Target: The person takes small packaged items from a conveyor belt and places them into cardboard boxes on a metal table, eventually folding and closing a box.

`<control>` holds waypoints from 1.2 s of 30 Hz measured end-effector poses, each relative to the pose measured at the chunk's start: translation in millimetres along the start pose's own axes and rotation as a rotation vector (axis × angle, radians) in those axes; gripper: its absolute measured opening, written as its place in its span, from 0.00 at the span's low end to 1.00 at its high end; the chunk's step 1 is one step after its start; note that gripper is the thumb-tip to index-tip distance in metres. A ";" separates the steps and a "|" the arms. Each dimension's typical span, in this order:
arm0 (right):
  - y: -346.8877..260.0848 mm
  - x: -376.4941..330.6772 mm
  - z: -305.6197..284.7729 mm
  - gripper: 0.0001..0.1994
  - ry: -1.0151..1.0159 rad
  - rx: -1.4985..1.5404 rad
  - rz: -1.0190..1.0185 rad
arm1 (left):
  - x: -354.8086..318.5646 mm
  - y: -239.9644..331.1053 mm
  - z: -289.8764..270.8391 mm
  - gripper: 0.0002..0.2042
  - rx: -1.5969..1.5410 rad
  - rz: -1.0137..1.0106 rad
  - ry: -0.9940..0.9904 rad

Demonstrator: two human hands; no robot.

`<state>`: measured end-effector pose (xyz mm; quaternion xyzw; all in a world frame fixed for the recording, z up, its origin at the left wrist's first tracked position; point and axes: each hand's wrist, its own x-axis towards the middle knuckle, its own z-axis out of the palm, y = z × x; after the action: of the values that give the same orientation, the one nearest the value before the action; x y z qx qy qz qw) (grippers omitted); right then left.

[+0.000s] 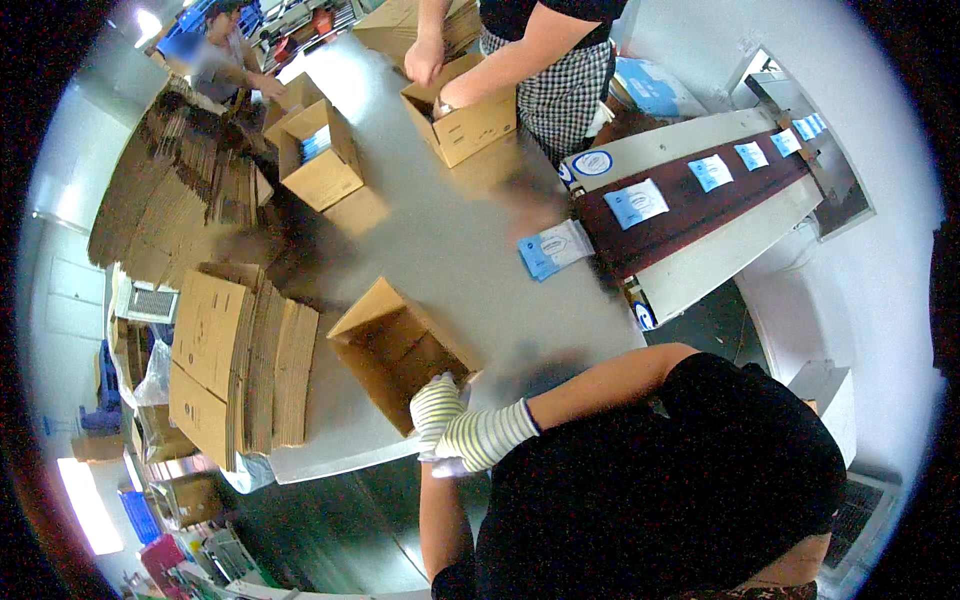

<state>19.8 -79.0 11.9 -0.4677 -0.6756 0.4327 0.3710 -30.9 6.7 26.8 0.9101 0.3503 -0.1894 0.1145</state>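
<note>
An open, upright cardboard box (pixel 400 350) stands on the table in front of me, its inside bare brown. My left hand (pixel 436 408), in a striped white and yellow-green knit glove, is at the box's near right corner, and its finger pose is unclear. My right hand (pixel 488 438), in a matching glove, reaches across from the right. It closes around the left wrist at the glove's cuff, and its fingers are partly hidden there. Just right of the table's middle lies a small pile of blue and white packets (pixel 555 250).
A conveyor belt (pixel 720 200) carrying spaced packets meets the table's right side. Stacks of flattened cartons (pixel 240 370) stand to the left. Across the table, a co-worker reaches into another box (pixel 465 125). Another person stands at the far left, by a box holding packets (pixel 320 160).
</note>
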 end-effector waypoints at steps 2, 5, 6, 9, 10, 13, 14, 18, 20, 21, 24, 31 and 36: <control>-37.6 17.3 -34.4 0.16 -0.223 -0.384 -0.108 | 1.0 6.9 -15.4 0.18 -0.041 -0.118 -0.213; 3.9 20.3 -22.7 0.15 -0.008 -0.226 -0.290 | -6.2 -21.0 32.1 0.16 -0.265 0.111 0.089; 1.0 17.6 -39.7 0.14 0.148 -0.204 -0.404 | -10.7 -36.4 55.7 0.15 -0.490 0.244 0.230; -10.0 -6.1 -87.8 0.15 0.208 -0.155 -0.059 | -11.9 -47.1 51.2 0.11 -0.074 0.417 0.378; -11.5 -8.5 -106.2 0.16 0.186 -0.139 0.030 | -17.9 -50.7 49.4 0.12 0.038 0.375 0.358; 12.1 -27.8 -138.6 0.20 0.330 -0.255 0.258 | -26.7 -37.9 11.0 0.17 0.081 0.208 0.179; 28.6 -33.5 -146.6 0.20 0.318 -0.310 0.286 | -27.9 -35.9 5.8 0.17 0.079 0.209 0.178; 80.5 -55.2 -194.2 0.18 0.212 -0.454 0.455 | -18.3 -35.1 1.9 0.18 0.003 0.173 0.197; 111.4 -64.3 -223.8 0.18 0.176 -0.495 0.494 | -11.6 -37.8 17.3 0.14 -0.056 0.251 0.227; 110.3 -65.2 -241.8 0.17 0.123 -0.687 0.589 | -10.5 -37.4 20.3 0.10 -0.106 0.244 0.252; 145.3 -75.1 -291.1 0.14 0.058 -0.890 0.729 | -7.4 -34.8 16.9 0.08 -0.141 0.167 0.182; 214.1 -72.7 -359.1 0.13 -0.346 -1.030 0.789 | -5.9 -27.3 2.1 0.05 -0.130 0.179 0.161; 221.9 -24.1 -362.4 0.23 -0.101 -0.429 0.642 | -0.9 -26.3 13.0 0.08 -0.149 0.118 0.110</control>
<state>424.0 25.9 -70.2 -0.7003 -0.5874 0.3983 0.0769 -52.9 20.9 13.5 0.9271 0.3150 -0.1054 0.1734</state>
